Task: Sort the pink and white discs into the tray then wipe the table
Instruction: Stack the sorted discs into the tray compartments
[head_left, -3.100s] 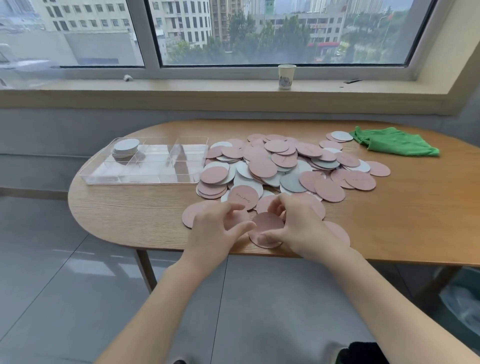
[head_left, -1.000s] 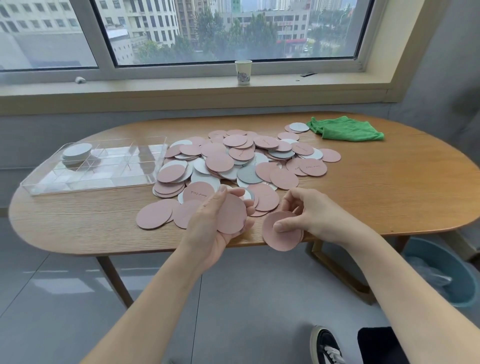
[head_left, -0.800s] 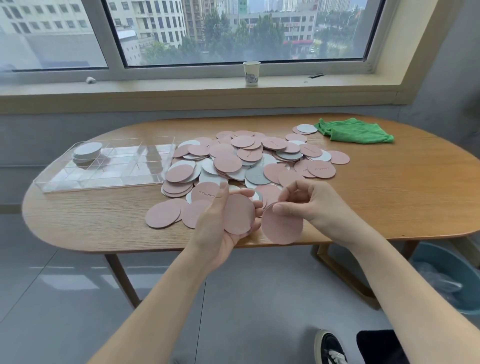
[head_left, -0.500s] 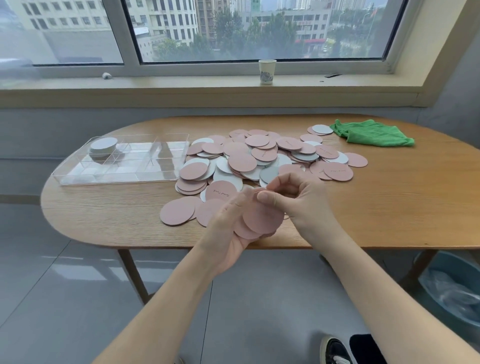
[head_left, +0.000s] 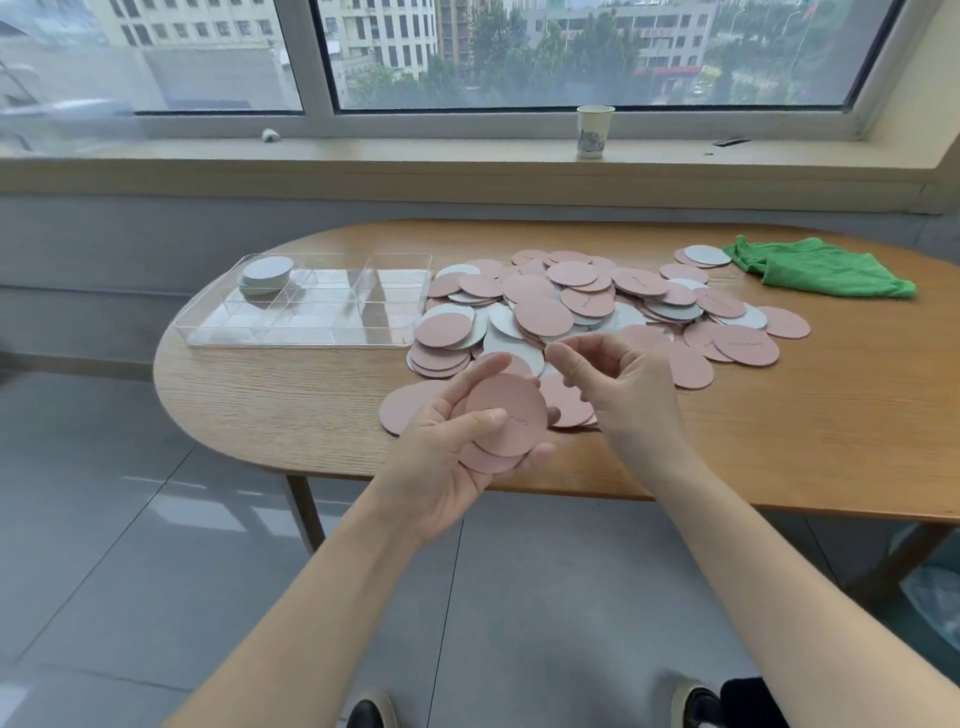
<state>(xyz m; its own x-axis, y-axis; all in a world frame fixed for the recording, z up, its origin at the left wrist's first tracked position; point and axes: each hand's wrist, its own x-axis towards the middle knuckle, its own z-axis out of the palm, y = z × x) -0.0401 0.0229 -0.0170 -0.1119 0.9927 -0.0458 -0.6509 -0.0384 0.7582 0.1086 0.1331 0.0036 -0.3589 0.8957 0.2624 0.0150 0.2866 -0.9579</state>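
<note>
Tray (head_left: 306, 340) sits at the tabletop's left end, a short stack of white discs (head_left: 266, 271) in its far-left compartment. Left hand (head_left: 457, 457) grips a small stack of pink discs (head_left: 506, 415), thumb across the top. Right hand (head_left: 618, 389) hovers just beside, fingers loosely curled, holding nothing. Behind them, the mixed pile (head_left: 597, 312) spreads across the middle. These look thin, light and stiff, best pinched by the rim. Green cloth (head_left: 815, 267) waits at the far-right edge.
</note>
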